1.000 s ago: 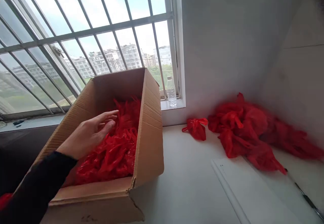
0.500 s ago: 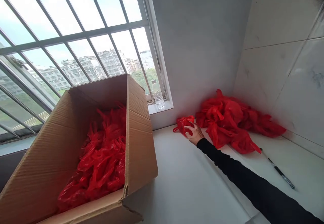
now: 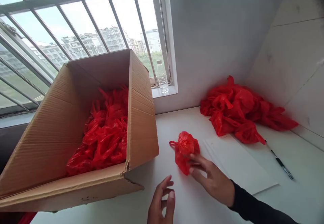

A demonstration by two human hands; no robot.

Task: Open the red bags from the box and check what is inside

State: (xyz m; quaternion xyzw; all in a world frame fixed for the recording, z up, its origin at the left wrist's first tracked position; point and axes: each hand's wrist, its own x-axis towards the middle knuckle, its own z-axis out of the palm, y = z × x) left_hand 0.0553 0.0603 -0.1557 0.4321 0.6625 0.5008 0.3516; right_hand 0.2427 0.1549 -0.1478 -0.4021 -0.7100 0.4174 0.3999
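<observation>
R hand [image 3: 215, 180] is at the near right side of a small red bag [image 3: 186, 148], fingertips over its edge, thumb set apart from the fingers; can't tell if they're pinching the plastic or just touching it. Dark sleeve [image 3: 260, 207] on that arm, coming in from the near right. L hand [image 3: 160, 205] is at the near edge, cut off by the bottom of the view, fingers curved, w/ a gap b/w thumb & fingers, nothing in it; it's near the bag but apart from it

The small bag sits on the white table [image 3: 182, 121], approx mid-scene, b/w the box & the board, rounded lump toward the far side, a loop of plastic sticking out left. Big cardboard box [image 3: 143, 126] on the left, top open, lots of red bags [image 3: 106, 133] bunched inside, knotted ends up on some. Near right corner of the box is torn

Far right: loose heap of red bags [image 3: 238, 106] on the table, up by the wall [image 3: 215, 31]. Flat white board [image 3: 245, 166] lies just near of the heap, partly behind the R arm; pen [image 3: 282, 165] to the right of it, w/ a dark grip. Far side: barred window [image 3: 101, 21], clear bottle [image 3: 162, 77] upright on the sill [image 3: 169, 90], bldgs outside
</observation>
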